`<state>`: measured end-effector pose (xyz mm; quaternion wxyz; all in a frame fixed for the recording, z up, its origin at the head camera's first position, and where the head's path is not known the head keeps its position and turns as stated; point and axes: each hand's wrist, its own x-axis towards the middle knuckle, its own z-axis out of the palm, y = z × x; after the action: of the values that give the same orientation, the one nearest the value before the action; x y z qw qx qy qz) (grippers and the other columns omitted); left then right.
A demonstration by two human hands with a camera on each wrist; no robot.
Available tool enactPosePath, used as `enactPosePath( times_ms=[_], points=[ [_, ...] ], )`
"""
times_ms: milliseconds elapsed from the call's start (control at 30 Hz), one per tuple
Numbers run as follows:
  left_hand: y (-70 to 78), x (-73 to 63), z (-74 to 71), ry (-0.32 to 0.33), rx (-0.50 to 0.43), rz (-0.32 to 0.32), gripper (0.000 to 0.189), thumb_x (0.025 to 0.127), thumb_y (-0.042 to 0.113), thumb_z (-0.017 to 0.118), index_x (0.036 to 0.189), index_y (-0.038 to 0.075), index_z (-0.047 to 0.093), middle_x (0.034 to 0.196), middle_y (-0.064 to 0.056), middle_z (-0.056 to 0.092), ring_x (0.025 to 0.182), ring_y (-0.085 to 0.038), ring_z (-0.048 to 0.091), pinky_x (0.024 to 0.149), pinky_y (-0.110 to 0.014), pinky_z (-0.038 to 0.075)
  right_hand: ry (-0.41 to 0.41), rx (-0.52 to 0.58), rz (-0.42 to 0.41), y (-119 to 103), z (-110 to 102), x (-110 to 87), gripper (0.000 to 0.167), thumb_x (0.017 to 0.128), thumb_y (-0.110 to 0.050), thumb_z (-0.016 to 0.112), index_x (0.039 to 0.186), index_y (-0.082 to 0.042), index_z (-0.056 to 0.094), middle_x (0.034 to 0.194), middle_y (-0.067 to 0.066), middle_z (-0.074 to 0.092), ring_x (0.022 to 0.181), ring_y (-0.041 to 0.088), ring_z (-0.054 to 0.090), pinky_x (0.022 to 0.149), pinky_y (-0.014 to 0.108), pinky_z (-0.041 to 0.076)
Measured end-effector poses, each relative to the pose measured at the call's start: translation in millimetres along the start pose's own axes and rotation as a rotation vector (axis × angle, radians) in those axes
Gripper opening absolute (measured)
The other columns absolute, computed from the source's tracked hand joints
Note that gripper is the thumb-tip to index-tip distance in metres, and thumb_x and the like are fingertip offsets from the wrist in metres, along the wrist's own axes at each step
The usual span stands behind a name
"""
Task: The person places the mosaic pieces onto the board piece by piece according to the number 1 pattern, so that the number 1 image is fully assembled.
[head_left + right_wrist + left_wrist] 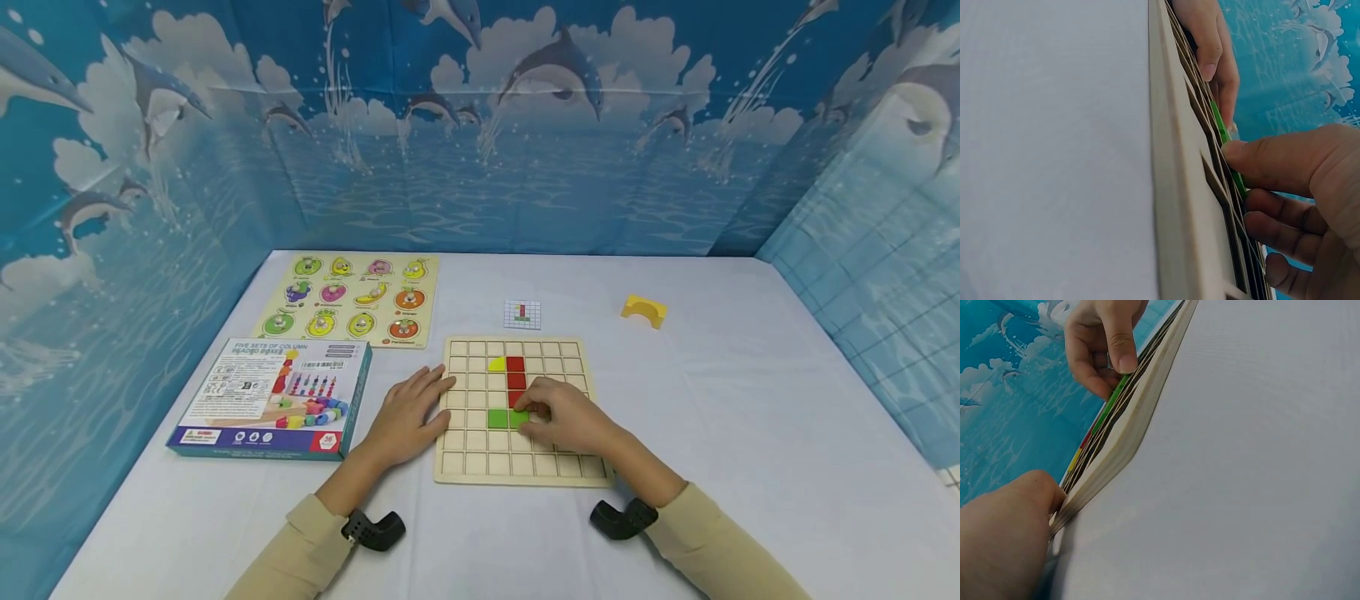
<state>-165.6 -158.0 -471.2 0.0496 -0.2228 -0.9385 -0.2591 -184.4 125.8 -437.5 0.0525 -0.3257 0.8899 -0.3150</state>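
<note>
A wooden grid board point(468, 463) lies in front of me. My left hand point(408, 421) rests at its left edge with fingers extended, fingertips on the rim. Over the middle of the grid my right hand point(567, 417) pinches a green square tile point(517, 419) between thumb and fingers, low at the board surface. Left of that tile sits another green tile point(497, 419). A column of red tiles point(515, 372) runs above, its lower end partly behind the right fingers. Beside its top lies a yellow piece point(497, 364) with a rounded corner.
Behind the board lies a small pattern card point(522, 315) with a red and green figure. A yellow arch block point(644, 311) sits at the back right. At left are a fruit puzzle board point(352, 312) and a beaded toy box point(262, 400).
</note>
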Motion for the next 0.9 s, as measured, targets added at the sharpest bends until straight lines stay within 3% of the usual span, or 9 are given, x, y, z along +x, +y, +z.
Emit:
enactPosePath(
  times_ms=[433,667,900],
  points=[
    [1.4,0.4,-1.3,-0.004,-0.001,-0.004,0.053,0.095,0.030,0.052,0.144,0.011,0.049,0.154,-0.010,0.037,0.143,-0.032,0.028,0.110,-0.058,0.023,-0.003,0.044,-0.016,3,-1,-0.9,0.019,0.083,-0.016,0.078,0.100,-0.011,0.073,0.085,-0.008,0.058,0.071,0.007,0.049,0.063,0.024,0.045],
    [1.8,0.4,-1.1,-0.009,-0.003,-0.007,0.053,0.095,0.031,0.052,0.144,0.011,0.048,0.154,-0.010,0.037,0.143,-0.032,0.027,0.110,-0.057,0.023,-0.013,0.027,-0.005,4,-3,-2.7,0.024,0.081,-0.018,0.079,0.102,-0.009,0.071,0.087,-0.007,0.058,0.074,0.009,0.051,0.066,0.025,0.046],
    [1.4,0.3,-1.1,-0.009,-0.003,-0.013,0.053,0.095,0.030,0.052,0.144,0.011,0.048,0.154,-0.009,0.037,0.143,-0.032,0.027,0.110,-0.058,0.023,-0.021,0.090,0.028,6,-10,-8.7,0.022,0.082,-0.017,0.079,0.102,-0.011,0.071,0.088,-0.005,0.060,0.079,0.012,0.054,0.070,0.027,0.048]
  ],
)
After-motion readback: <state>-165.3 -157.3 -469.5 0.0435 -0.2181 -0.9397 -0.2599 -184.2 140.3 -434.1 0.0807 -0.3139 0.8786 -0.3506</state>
